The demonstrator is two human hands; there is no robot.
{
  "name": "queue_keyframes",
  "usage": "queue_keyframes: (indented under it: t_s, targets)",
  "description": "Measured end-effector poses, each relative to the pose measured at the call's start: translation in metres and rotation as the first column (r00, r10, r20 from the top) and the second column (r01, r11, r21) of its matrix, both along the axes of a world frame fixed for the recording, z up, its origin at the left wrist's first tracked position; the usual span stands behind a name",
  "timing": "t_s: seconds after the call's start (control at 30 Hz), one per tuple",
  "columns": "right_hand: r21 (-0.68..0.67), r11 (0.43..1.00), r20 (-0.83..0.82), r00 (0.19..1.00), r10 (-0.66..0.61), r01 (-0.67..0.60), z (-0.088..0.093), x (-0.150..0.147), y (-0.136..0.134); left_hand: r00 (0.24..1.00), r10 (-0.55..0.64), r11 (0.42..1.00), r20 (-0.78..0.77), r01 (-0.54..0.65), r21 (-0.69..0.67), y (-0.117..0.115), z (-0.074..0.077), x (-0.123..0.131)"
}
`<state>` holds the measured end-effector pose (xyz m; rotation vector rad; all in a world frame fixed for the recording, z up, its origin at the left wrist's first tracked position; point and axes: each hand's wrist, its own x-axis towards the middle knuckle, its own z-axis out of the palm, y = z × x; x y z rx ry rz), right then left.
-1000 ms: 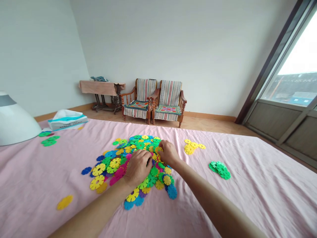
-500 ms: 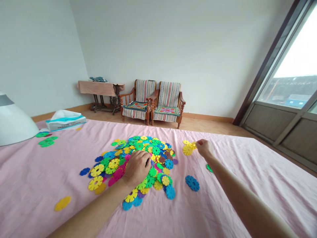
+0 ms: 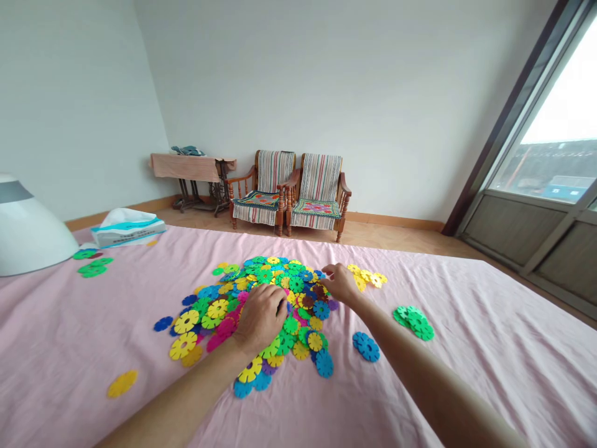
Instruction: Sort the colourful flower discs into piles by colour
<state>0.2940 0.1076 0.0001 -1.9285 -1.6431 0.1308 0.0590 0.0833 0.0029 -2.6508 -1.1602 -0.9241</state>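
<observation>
Spreading over wrinkled pink cloth (image 3: 321, 417), a pile of multicoloured, notched plastic discs (image 3: 295, 284) lies partly under the curled left hand (image 3: 262, 314), whose grip I cannot tell. The right hand (image 3: 342, 284), its grip loosely parted, is at the pile's right edge, near yellow discs (image 3: 373, 279).

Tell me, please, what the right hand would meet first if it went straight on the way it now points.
The right hand would likely meet the pile of coloured discs at its right edge; depth is unclear.
</observation>
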Motion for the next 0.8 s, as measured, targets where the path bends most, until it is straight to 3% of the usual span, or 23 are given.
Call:
queue_keyframes:
  t_s: [0.13,0.3,0.57,0.7,0.8]
  targets:
    - [-0.028,0.999,0.043,0.998,0.035,-0.034,-0.001,-0.019,0.009,1.0,0.002,1.0,-0.001,-0.002,-0.003,-0.001,0.001,0.0]
    - [-0.036,0.999,0.042,0.999,0.033,-0.031,0.0,-0.02,0.015,1.0,0.002,1.0,-0.013,-0.002,-0.003,-0.003,0.003,0.0]
    - [0.034,0.998,-0.063,0.997,0.055,-0.053,0.01,-0.031,-0.003,1.0,-0.003,1.0,-0.007,0.002,-0.005,-0.002,0.002,0.0]
    - [0.084,0.996,-0.125,0.992,0.013,-0.003,0.012,-0.016,-0.011,1.0,-0.008,1.0,-0.002,0.008,0.002,-0.001,0.0,-0.001]
    - [0.097,0.986,-0.169,0.979,-0.115,0.133,0.006,0.016,-0.015,1.0,-0.009,1.0,0.003,0.009,0.008,-0.001,0.001,0.0]
